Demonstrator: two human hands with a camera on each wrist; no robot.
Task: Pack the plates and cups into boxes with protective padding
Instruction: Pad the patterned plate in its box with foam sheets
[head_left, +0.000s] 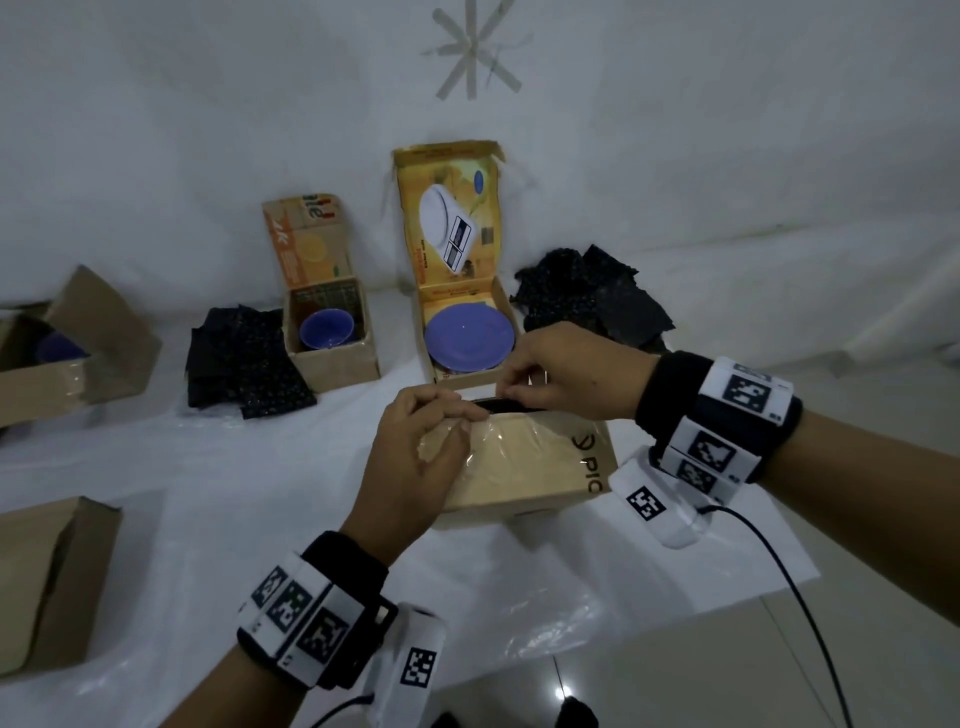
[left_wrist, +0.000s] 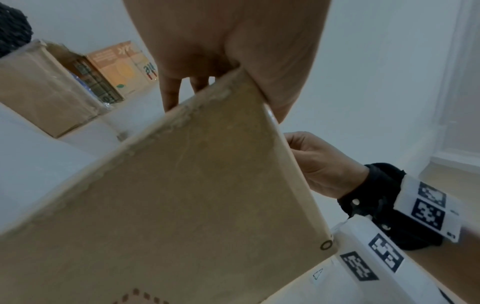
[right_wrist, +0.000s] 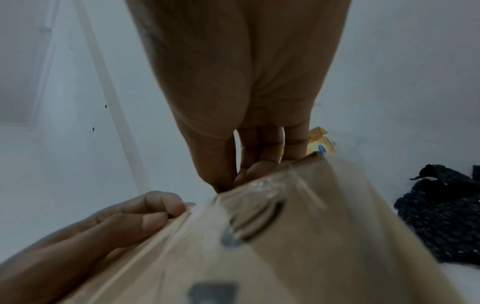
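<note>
Plate (head_left: 470, 339) and cup (head_left: 326, 329) are boxed but uncovered, with padding (head_left: 597, 296) unused, while the front box (head_left: 524, 462) is pinched at its top edge by left hand (head_left: 421, 457) and right hand (head_left: 566, 374).

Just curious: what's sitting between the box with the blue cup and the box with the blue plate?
Nothing: in the head view, only bare white sheet separates the cup box from the plate box.

left hand (left_wrist: 233, 51) gripping cardboard box flap (left_wrist: 194, 185), right hand (left_wrist: 324, 164) beside

The near box (head_left: 524, 467) hides its contents — left-edge cup (head_left: 60, 347) too dim.
</note>
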